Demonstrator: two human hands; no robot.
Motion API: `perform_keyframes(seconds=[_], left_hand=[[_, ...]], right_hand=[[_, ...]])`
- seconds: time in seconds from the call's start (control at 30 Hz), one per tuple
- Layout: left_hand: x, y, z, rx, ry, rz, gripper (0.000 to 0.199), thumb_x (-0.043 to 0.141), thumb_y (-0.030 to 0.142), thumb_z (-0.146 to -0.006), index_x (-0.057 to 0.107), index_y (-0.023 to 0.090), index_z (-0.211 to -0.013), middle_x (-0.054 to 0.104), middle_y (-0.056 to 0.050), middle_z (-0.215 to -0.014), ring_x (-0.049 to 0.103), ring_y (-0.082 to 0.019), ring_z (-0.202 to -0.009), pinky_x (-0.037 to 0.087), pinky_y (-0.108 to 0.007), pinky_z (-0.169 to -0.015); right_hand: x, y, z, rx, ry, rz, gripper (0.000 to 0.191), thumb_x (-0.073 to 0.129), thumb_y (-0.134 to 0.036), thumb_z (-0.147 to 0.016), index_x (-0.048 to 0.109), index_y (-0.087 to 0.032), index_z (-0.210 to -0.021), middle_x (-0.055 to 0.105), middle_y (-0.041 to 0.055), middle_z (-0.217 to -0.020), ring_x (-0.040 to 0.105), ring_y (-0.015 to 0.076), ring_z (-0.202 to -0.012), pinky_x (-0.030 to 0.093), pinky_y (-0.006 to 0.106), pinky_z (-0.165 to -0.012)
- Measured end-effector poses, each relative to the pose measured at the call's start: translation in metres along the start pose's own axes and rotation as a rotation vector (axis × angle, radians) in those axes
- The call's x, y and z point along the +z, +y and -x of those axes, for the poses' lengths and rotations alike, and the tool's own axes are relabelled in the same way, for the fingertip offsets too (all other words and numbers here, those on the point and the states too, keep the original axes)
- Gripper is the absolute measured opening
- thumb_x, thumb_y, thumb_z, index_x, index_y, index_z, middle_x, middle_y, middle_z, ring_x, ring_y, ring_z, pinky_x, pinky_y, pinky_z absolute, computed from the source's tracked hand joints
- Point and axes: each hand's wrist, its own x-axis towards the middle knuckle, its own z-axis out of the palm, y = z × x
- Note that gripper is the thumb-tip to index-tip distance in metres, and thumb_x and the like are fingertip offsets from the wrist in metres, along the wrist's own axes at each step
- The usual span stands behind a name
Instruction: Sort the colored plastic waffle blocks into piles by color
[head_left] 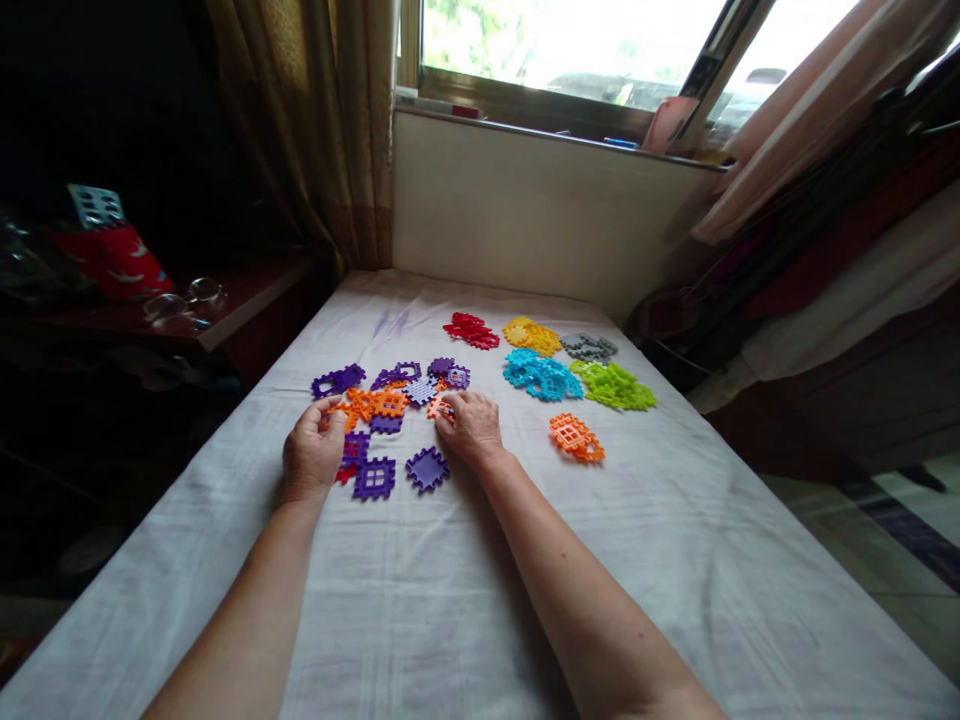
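On the white cloth, the work area divides into a mixed group between the hands and single-colour piles to the right. I observe through the head camera.

Right hand: thumb and fingertips appear pinched on the right edge of a pale orange piece. This edge lies to the left of the wrist, on the side facing the mixed group. The fingers hide part of the piece; its outline reads roughly square, so I assign no long axis.

Left hand: thumb and fingers lie close about the left end of the orange cluster. I cannot tell whether they grip.

Governing relation: the pale orange piece sits between the two hands, touching the right and apart from the left. A separate orange pile lies to the right of the right hand, well apart from it, its long axis slanting from far left to near right. The right hand is the nearer one. Nearer my viewpoint, a purple tile lies flat between the hands.
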Motion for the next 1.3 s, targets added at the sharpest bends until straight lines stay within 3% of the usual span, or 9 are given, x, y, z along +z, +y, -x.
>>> perform_keyframes(seconds=[0.1, 0.23, 0.43, 0.57, 0.7, 0.87, 1.07, 1.17, 1.3], left_hand=[[0.0, -0.002, 0.0, 0.005, -0.003, -0.017, 0.043, 0.052, 0.043, -0.073, 0.073, 0.02, -0.102, 0.074, -0.003, -0.082, 0.063, -0.018, -0.069, 0.049, -0.027, -0.065], [0.0, -0.004, 0.0, 0.012, -0.012, -0.029, 0.047, 0.051, 0.046, -0.073, 0.072, 0.02, -0.105, 0.072, -0.003, -0.078, 0.061, -0.018, -0.067, 0.048, -0.027, -0.063], [0.001, -0.006, -0.001, -0.001, -0.018, -0.03, 0.046, 0.051, 0.046, -0.073, 0.072, 0.02, -0.105, 0.074, -0.004, -0.085, 0.059, -0.016, -0.062, 0.047, -0.027, -0.062], [0.001, -0.006, -0.001, 0.012, -0.009, -0.029, 0.045, 0.051, 0.046, -0.074, 0.073, 0.02, -0.105, 0.074, -0.004, -0.085, 0.059, -0.016, -0.062, 0.047, -0.027, -0.061], [0.0, -0.006, -0.001, 0.024, -0.004, -0.041, 0.044, 0.052, 0.044, -0.074, 0.072, 0.02, -0.105, 0.075, -0.003, -0.084, 0.062, -0.016, -0.066, 0.049, -0.027, -0.064], [0.0, -0.005, 0.0, 0.013, -0.017, -0.04, 0.042, 0.052, 0.043, -0.075, 0.072, 0.02, -0.104, 0.074, -0.004, -0.086, 0.065, -0.018, -0.072, 0.051, -0.028, -0.07], [0.0, -0.003, 0.0, 0.002, -0.028, -0.015, 0.043, 0.051, 0.043, -0.075, 0.071, 0.02, -0.104, 0.074, -0.005, -0.086, 0.066, -0.019, -0.074, 0.052, -0.03, -0.073], [0.0, -0.004, 0.0, 0.006, -0.03, -0.021, 0.043, 0.052, 0.044, -0.074, 0.071, 0.021, -0.104, 0.072, -0.004, -0.084, 0.065, -0.019, -0.073, 0.053, -0.031, -0.075], [-0.001, -0.005, 0.0, -0.001, -0.03, -0.014, 0.042, 0.053, 0.045, -0.074, 0.071, 0.021, -0.104, 0.07, -0.003, -0.078, 0.062, -0.018, -0.069, 0.053, -0.031, -0.072]], right_hand=[[0.002, -0.003, 0.008, -0.038, 0.003, -0.02, 0.032, 0.055, -0.034, -0.09, 0.067, -0.028, -0.12, 0.065, 0.0069, -0.125, 0.054, 0.0239, -0.117, 0.035, 0.039, -0.098], [0.0, -0.003, 0.011, -0.007, 0.032, -0.008, 0.039, 0.06, -0.039, -0.086, 0.065, -0.027, -0.123, 0.054, 0.0093, -0.143, 0.046, 0.0267, -0.129, 0.032, 0.042, -0.104], [-0.008, 0.002, 0.003, -0.034, -0.037, 0.023, 0.039, 0.06, -0.045, -0.086, 0.065, -0.026, -0.12, 0.068, 0.0081, -0.12, 0.054, 0.0261, -0.117, 0.035, 0.041, -0.098], [-0.006, -0.001, 0.013, -0.114, 0.03, -0.065, 0.037, 0.064, -0.046, -0.086, 0.066, -0.027, -0.119, 0.069, 0.0061, -0.12, 0.055, 0.0237, -0.116, 0.033, 0.039, -0.102], [-0.009, 0.007, 0.029, -0.125, 0.177, -0.203, 0.036, 0.065, -0.042, -0.087, 0.067, -0.026, -0.119, 0.07, 0.0054, -0.119, 0.057, 0.0214, -0.115, 0.034, 0.034, -0.102], [-0.028, 0.065, 0.046, 0.12, 0.413, -0.203, 0.035, 0.059, -0.042, -0.089, 0.068, -0.02, -0.115, 0.07, 0.0091, -0.119, 0.058, 0.0242, -0.113, 0.037, 0.036, -0.1], [-0.045, 0.153, 0.075, 0.708, 0.494, -0.069, 0.041, 0.054, -0.046, -0.088, 0.069, -0.019, -0.115, 0.07, 0.0126, -0.113, 0.059, 0.0291, -0.107, 0.041, 0.04, -0.092], [-0.04, 0.167, 0.084, 0.794, 0.446, -0.076, 0.043, 0.052, -0.05, -0.089, 0.071, -0.021, -0.113, 0.071, 0.0116, -0.109, 0.06, 0.029, -0.104, 0.043, 0.041, -0.088], [-0.034, 0.164, 0.086, 0.786, 0.43, -0.033, 0.043, 0.049, -0.052, -0.09, 0.073, -0.023, -0.11, 0.07, 0.0133, -0.11, 0.058, 0.031, -0.105, 0.043, 0.044, -0.087]])
